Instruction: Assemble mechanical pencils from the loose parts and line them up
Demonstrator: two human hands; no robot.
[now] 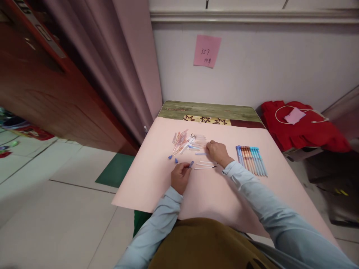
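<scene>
Between the thumb and fingers of my left hand (180,178) is a small blue pen cap (191,164), held just above the paper. My right hand (218,152) is closed at the end of a pale blue pen barrel (200,154) lying on the paper; its fingertips are partly hidden. Several thin white pen refills (205,167) lie between and below my hands. Up and to the left is a loose pile of pen parts (182,140), orange, clear and white. Two blue pieces (176,161) lie near my left hand.
A row of assembled pens (251,160), blue, brown and turquoise, lies right of my right hand. Pink paper (146,175) covers most of the table (213,109). A red cloth (303,130) with a white cable is at the right. A wooden door (78,101) and curtain (123,59) stand left.
</scene>
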